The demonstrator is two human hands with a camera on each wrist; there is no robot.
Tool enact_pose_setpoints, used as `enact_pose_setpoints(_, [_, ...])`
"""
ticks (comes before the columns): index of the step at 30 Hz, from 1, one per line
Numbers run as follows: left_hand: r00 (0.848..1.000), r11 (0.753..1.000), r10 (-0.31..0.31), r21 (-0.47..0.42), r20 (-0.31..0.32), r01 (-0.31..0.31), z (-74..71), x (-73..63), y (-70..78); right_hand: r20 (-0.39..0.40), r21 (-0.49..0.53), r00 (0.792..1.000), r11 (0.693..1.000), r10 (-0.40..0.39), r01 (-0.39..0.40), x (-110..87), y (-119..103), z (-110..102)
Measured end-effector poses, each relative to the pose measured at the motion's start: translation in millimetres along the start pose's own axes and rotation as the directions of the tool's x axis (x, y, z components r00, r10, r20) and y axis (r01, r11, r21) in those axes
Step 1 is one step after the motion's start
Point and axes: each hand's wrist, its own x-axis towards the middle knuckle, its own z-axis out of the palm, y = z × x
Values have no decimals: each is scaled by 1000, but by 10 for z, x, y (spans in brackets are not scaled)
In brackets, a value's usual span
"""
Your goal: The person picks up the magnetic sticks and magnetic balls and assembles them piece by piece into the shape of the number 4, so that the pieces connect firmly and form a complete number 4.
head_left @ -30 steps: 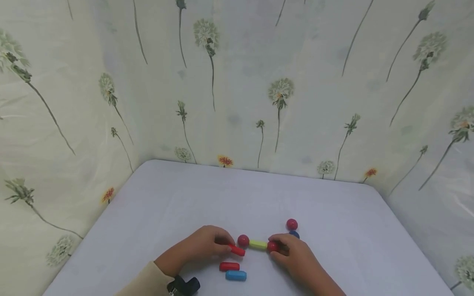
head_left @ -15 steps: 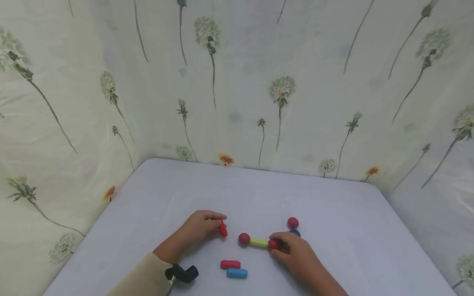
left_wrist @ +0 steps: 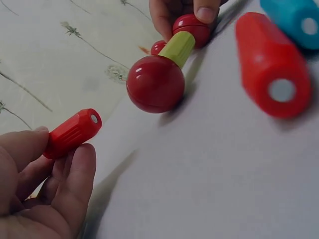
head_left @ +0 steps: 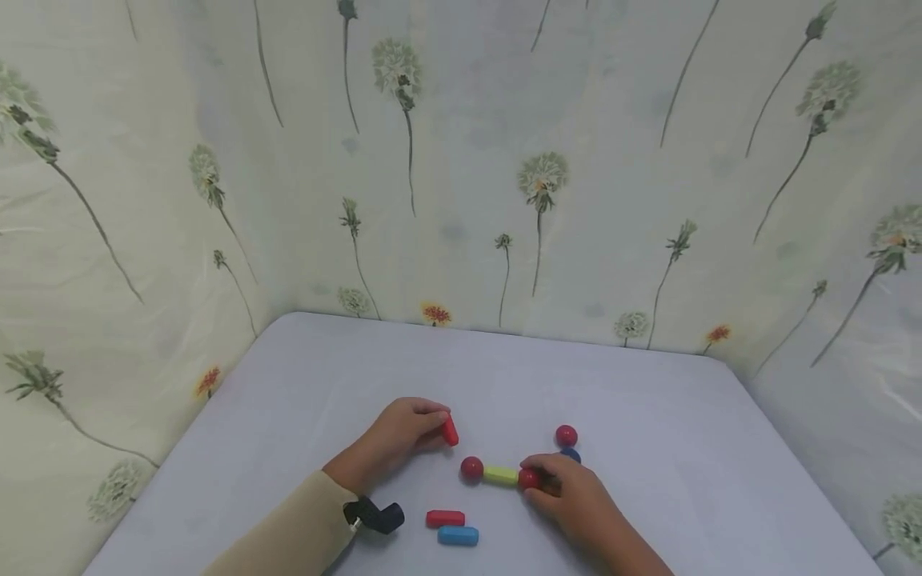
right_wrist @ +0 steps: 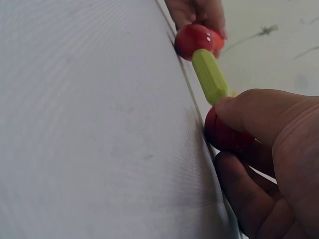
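A person's left hand [head_left: 406, 436] pinches a red hexagonal rod [head_left: 450, 430] between thumb and fingers, the other fingers loosely bent beneath it; a pale metal disc [left_wrist: 93, 118] shows in the rod's free end. The rod is apart from everything else, over the middle of the white-covered table [head_left: 403, 360], well in from the far edge. The right hand [head_left: 572, 492], thumb and fingers bent in, grips a red ball [head_left: 529, 478] at one end of a joined piece. A yellow-green rod [head_left: 500, 475] runs from that ball toward the table's left edge and meets a second red ball [head_left: 471, 469].

Farther toward the table's far right corner, a third red ball [head_left: 566, 436] sits at a dark blue ball [head_left: 571, 454], which the right hand partly hides. On the side away from the far edge, another red rod [head_left: 445, 518] lies just beside a light blue rod [head_left: 458, 535], roughly parallel. A beige sleeve [head_left: 295, 524] and a black wrist mount [head_left: 378, 516] show on the left arm.
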Motion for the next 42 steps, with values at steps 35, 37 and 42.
enact_pose_setpoints(35, [999, 978, -12, 210, 36, 4, 361, 5, 34, 12, -14, 1000, 1000, 10, -10, 7, -14, 7])
enact_pose_setpoints(37, [999, 972, -24, 234, 27, 17, 369, -41, 52, 15, -9, 1000, 1000, 17, -17, 3, -16, 7])
enact_pose_setpoints(42, [997, 951, -73, 299, -24, 77, 411, -142, 108, 21, -5, 1000, 1000, 21, -20, -14, -19, -6])
